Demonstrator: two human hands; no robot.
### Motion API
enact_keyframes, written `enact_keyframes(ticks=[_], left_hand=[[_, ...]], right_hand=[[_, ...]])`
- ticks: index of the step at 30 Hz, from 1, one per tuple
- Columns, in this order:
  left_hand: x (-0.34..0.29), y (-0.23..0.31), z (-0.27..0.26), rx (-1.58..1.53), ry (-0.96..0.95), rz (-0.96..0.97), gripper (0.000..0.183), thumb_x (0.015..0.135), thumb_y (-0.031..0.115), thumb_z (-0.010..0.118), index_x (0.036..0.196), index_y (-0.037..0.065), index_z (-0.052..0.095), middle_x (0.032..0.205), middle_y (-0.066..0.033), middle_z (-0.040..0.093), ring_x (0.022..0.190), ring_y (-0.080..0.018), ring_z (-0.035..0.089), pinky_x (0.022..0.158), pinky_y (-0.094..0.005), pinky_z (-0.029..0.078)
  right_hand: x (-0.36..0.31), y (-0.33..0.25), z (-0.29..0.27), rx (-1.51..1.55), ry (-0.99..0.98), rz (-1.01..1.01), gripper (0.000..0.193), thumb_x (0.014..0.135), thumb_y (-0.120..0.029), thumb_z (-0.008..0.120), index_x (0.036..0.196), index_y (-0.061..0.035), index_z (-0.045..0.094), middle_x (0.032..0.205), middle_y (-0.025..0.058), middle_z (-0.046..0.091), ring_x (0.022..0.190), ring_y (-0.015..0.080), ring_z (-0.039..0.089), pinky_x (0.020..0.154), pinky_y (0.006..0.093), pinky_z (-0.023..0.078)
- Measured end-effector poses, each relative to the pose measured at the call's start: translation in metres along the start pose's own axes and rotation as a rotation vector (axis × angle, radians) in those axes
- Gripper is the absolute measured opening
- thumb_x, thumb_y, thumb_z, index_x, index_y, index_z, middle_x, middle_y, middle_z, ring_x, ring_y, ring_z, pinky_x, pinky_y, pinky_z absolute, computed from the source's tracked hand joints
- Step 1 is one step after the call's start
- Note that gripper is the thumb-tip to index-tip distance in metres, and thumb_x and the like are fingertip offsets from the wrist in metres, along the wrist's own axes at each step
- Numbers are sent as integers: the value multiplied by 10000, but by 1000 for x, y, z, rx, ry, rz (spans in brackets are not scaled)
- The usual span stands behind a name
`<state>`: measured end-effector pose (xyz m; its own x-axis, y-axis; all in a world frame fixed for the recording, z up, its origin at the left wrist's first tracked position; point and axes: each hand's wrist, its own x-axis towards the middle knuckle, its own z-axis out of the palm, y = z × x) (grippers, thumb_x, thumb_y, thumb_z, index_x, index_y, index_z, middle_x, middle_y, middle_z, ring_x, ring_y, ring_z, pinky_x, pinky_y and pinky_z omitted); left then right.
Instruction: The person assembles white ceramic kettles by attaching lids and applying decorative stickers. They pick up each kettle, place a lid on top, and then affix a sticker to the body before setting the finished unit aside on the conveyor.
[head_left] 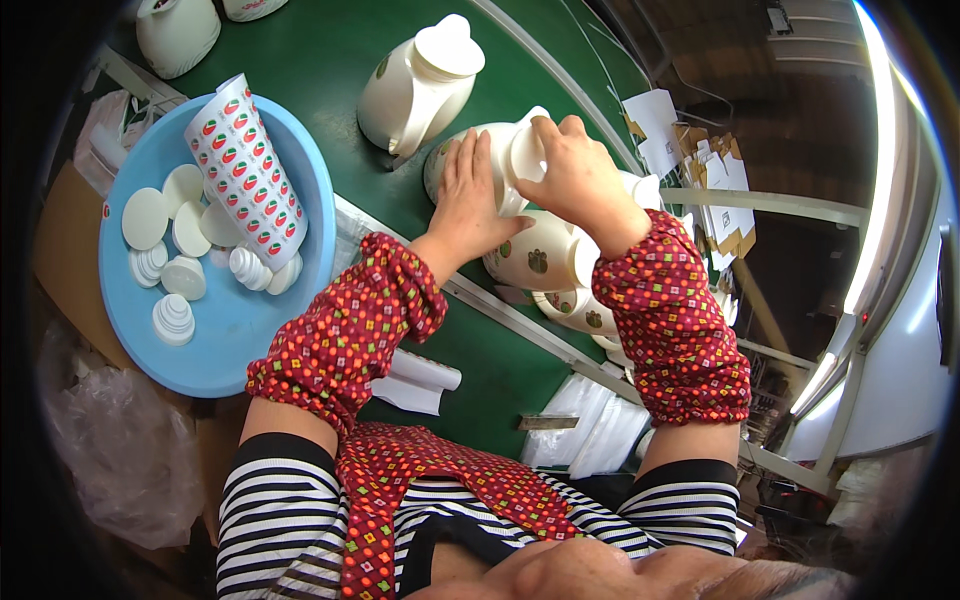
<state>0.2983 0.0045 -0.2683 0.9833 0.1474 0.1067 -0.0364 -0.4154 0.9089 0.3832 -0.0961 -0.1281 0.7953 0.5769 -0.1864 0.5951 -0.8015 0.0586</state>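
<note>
Near the far edge of the green tabletop [310, 60], a white jug [503, 150] sits between both hands. The left hand [466, 205] lies against its side, fingers extended and not wrapped around it; how firmly it presses, I cannot tell. The right hand [580, 175] is clenched at the jug's top, thumb and fingers grasping the cream lid part. Just beside it, toward the tabletop's far left corner, stands a lidded jug [410, 90]; on the other side, a leaf-patterned jug [540, 255] lies close to the right forearm. Off the tabletop's left end, a light blue basin [318, 190] holds a curled sticker sheet [245, 165], flat white discs [147, 218] and ribbed white caps [174, 320]. Clear plastic bags [590, 425] and a white paper roll [415, 380] rest nearer the person, inside the metal rail [520, 327].
</note>
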Motion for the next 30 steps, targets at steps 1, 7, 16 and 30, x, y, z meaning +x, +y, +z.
enact_keyframes(ticks=[1,7,16,30], left_hand=[[4,-4,-1,22,-36,-3,1293,664,349,945,1595,-10,122,1639,-270,179,1527,-487,171,1244,-570,232],[6,-9,-4,-22,-136,-67,1308,669,352,939,1608,14,92,1647,-277,150,1536,-488,128,1272,-551,182],[7,-9,-3,-26,-139,-68,1305,667,346,941,1601,15,92,1648,-261,142,1544,-484,116,1237,-593,228],[8,-7,-2,-21,-177,-72,1340,664,362,947,1601,-14,66,1644,-286,129,1539,-488,110,1271,-546,193]], right_hand=[[-2,1,-3,30,13,-39,584,763,-290,781,1267,-50,609,1074,286,641,848,449,721,763,474,607],[0,14,-14,106,-113,-249,715,742,-12,773,1413,-175,587,1239,228,612,1049,420,674,914,457,570],[11,13,-17,-125,-209,18,759,778,-317,865,1465,-218,557,1235,241,641,1008,411,699,842,474,585],[4,1,-1,51,-176,124,880,842,-582,765,1495,-61,488,1137,351,610,964,457,710,836,486,592]])
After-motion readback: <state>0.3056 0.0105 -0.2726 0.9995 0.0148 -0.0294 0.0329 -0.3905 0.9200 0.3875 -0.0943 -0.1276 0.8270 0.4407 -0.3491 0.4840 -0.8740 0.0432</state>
